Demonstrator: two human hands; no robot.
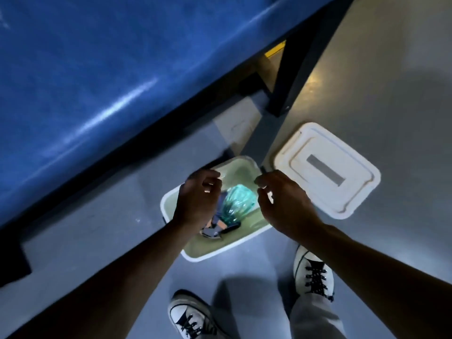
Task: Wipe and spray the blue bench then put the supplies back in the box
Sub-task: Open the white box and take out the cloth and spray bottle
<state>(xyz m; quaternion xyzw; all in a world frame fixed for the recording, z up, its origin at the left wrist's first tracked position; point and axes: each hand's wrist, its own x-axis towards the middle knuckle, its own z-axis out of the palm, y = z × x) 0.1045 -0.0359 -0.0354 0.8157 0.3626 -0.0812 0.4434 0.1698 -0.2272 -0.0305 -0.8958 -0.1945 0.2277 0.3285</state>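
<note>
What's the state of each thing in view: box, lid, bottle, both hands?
box: open, on the floor
lid: off, flat on the floor beside the box
spray bottle: lying inside the box
left hand: over the box, holding nothing visible
right hand: over the box, empty

One head-worn camera looks steeply down, close over the box (217,241) on the floor (391,94), beside the desk (97,81).

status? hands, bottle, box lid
Left hand and right hand over open white plastic box, both empty. Green-tinted clear spray bottle lying inside. White rectangular lid off, on floor beside box.
</note>
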